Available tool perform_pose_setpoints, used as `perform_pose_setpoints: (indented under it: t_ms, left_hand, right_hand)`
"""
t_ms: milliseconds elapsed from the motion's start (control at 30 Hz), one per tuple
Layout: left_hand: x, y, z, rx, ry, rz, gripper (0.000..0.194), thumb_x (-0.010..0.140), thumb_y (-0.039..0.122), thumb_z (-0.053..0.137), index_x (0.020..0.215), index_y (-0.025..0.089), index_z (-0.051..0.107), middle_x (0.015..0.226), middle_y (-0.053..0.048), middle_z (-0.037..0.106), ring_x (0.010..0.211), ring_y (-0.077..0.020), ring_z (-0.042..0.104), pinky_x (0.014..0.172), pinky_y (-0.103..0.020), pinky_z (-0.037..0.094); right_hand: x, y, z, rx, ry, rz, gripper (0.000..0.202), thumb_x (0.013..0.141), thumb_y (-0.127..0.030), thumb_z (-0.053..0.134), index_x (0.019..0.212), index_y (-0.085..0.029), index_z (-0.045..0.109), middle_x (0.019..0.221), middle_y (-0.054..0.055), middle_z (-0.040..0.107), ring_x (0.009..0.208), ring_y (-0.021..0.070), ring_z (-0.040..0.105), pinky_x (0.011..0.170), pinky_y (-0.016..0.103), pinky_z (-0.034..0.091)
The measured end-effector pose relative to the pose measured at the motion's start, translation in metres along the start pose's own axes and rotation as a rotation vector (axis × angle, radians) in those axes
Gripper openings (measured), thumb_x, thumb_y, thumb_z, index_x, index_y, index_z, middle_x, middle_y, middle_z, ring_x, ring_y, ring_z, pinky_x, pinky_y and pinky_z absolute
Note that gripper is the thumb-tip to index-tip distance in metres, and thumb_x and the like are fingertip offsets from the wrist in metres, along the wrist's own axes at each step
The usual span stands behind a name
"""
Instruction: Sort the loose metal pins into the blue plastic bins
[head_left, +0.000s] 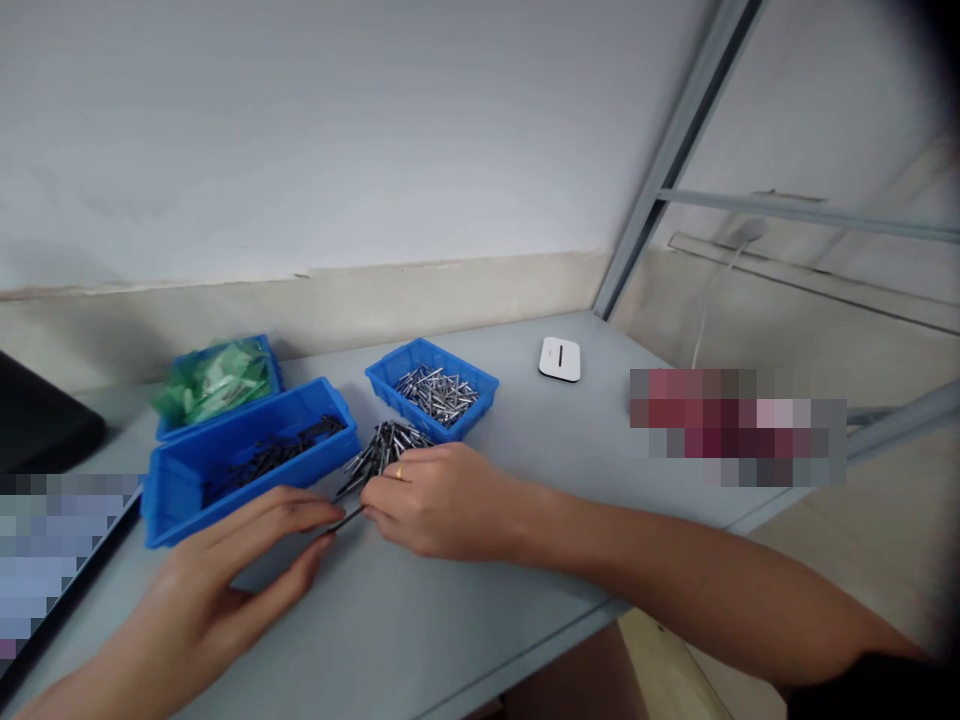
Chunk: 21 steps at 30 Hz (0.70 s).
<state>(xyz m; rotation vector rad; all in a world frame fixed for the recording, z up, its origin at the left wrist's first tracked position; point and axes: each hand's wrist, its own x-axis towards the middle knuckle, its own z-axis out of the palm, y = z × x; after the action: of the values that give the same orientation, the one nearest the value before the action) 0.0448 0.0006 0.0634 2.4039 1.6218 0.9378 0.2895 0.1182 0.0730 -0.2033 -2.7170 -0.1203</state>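
A person works bare-handed at a grey desk (420, 625), the left hand (202, 580) pinching one end of a thin dark rod (346, 520) between thumb and fingers while the right hand (439, 500), wearing a gold ring (400, 472), closes its fingertips on the other end. The rod lies just in front of a loose pile of dark and silvery pins (386, 448), partly hidden by the right hand. Beyond the left hand sits a long blue bin (169, 508) holding dark pins (292, 450), with green plastic (217, 385) filling another behind it. A smaller blue tray (474, 408) of silver pins (439, 393) stands behind the pile, a white device (560, 360) to its right
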Motion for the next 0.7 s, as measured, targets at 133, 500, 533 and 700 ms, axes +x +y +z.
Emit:
perform_pose_setpoints:
  t_ms: [133, 500, 533, 700]
  left_hand:
    - [0.003, -0.002, 0.003, 0.009, 0.033, -0.024, 0.022, 0.1, 0.054, 0.068, 0.109, 0.035, 0.076, 0.1, 0.001, 0.085, 0.084, -0.0207, 0.082, 0.08, -0.026, 0.067]
    - [0.004, -0.007, 0.001, -0.041, -0.018, -0.09, 0.019, 0.099, 0.049, 0.068, 0.109, 0.035, 0.077, 0.101, 0.002, 0.084, 0.081, -0.0201, 0.081, 0.047, -0.015, 0.058]
    - [0.004, -0.009, 0.001, -0.033, -0.036, -0.067, 0.019, 0.098, 0.048, 0.069, 0.11, 0.035, 0.077, 0.102, 0.002, 0.085, 0.082, -0.0203, 0.081, 0.05, -0.016, 0.06]
    - [0.005, -0.013, -0.001, 0.001, -0.068, -0.043, 0.018, 0.098, 0.046, 0.068, 0.109, 0.034, 0.078, 0.101, 0.002, 0.086, 0.082, -0.0206, 0.082, 0.067, -0.022, 0.066]
  right_hand:
    - [-0.001, 0.002, 0.003, -0.012, 0.078, -0.002, 0.031, 0.111, -0.026, 0.045, 0.087, -0.02, 0.062, 0.071, 0.0, 0.07, 0.072, 0.0154, 0.069, 0.063, 0.03, 0.041]
    - [0.0, 0.0, 0.001, 0.01, 0.155, -0.04, 0.032, 0.112, -0.026, 0.042, 0.085, -0.021, 0.059, 0.068, -0.002, 0.068, 0.068, 0.0137, 0.066, 0.062, 0.028, 0.04]
    - [0.0, -0.001, 0.001, 0.007, 0.169, -0.039, 0.032, 0.111, -0.026, 0.043, 0.085, -0.021, 0.06, 0.068, -0.002, 0.067, 0.068, 0.0137, 0.066, 0.062, 0.028, 0.041]
    - [-0.001, -0.002, 0.002, 0.016, 0.157, -0.034, 0.03, 0.11, -0.026, 0.043, 0.087, -0.021, 0.061, 0.069, -0.002, 0.068, 0.069, 0.014, 0.067, 0.061, 0.028, 0.04]
